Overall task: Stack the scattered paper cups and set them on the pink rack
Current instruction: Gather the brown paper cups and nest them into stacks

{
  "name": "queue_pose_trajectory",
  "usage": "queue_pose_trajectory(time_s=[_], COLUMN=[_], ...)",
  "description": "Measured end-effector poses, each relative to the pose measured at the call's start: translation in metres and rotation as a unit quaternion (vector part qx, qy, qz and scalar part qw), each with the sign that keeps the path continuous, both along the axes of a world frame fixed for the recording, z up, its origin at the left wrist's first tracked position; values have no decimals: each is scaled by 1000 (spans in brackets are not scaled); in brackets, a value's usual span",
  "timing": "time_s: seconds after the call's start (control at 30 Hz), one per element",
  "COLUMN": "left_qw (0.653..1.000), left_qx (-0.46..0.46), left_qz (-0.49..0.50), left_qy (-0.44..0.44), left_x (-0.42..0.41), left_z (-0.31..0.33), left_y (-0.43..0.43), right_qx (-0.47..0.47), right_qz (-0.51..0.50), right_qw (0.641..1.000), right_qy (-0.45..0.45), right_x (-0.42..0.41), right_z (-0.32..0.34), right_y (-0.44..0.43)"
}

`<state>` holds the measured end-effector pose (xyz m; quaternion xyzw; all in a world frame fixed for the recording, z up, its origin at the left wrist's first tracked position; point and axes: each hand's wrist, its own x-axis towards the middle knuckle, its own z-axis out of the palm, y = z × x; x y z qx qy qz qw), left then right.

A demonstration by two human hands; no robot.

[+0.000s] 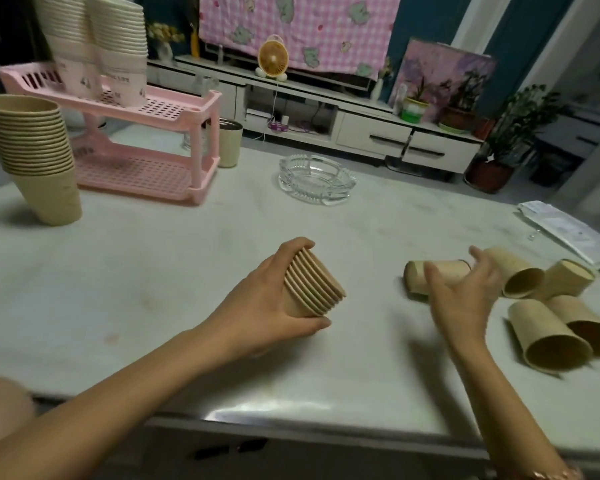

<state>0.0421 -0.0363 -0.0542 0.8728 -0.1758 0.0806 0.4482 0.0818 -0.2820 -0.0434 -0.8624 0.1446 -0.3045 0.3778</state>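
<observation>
White and a little glossy, the worktop (153, 271) fills most of the view, and behind it stand a low TV cabinet (371, 129) and a pink checked cloth (298, 26) on the wall. At the far left of the worktop is the pink rack (174, 109) with two shelves. On its upper shelf stand two tall stacks of pale cups (94, 46). Just in front of the rack, on the worktop, one more tall stack of brown cups (35, 157) leans a little. A glass ashtray (316, 180) lies near the middle, well apart from the hands.

The left hand (267, 306) holds a short stack of nested paper cups (312, 285), tilted, with the rims toward the right; the fingers (297, 245) are closed around it, thumb below. The right hand (461, 292) is over a single cup lying on its side (440, 275); its fingers (480, 258) are spread wide, and I cannot tell if they already touch this cup. To the right of it four more loose cups (555, 341) lie scattered on their sides, close together. Some papers (568, 233) lie at the right edge.
</observation>
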Motion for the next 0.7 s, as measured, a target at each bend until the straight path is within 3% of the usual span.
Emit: queue_pose_trajectory(time_s=[0.07,0.13,0.27,0.37,0.5,0.7], left_qw=[1000,1000,1000,1000,1000,997], left_qx=[-12,-14,-17,-24,-20,67], left_qz=[-6,-17,-10,-5,-7,-36], left_qy=[2,5,9,13,0,-25], left_x=[2,3,4,5,3,-8], left_z=[-2,-3,-4,-5,-3,0], left_y=[-6,-13,-15,-15,-20,-34], right_qx=[-3,81,228,281,199,99], right_qz=[-58,-34,8,125,284,363], right_qw=[997,993,974,949,934,925], right_qy=[56,80,5,-68,-92,-49], right_x=[10,17,25,4,-42,-66], right_z=[-6,-14,-12,7,18,9], right_y=[-30,-49,-48,-10,38,51])
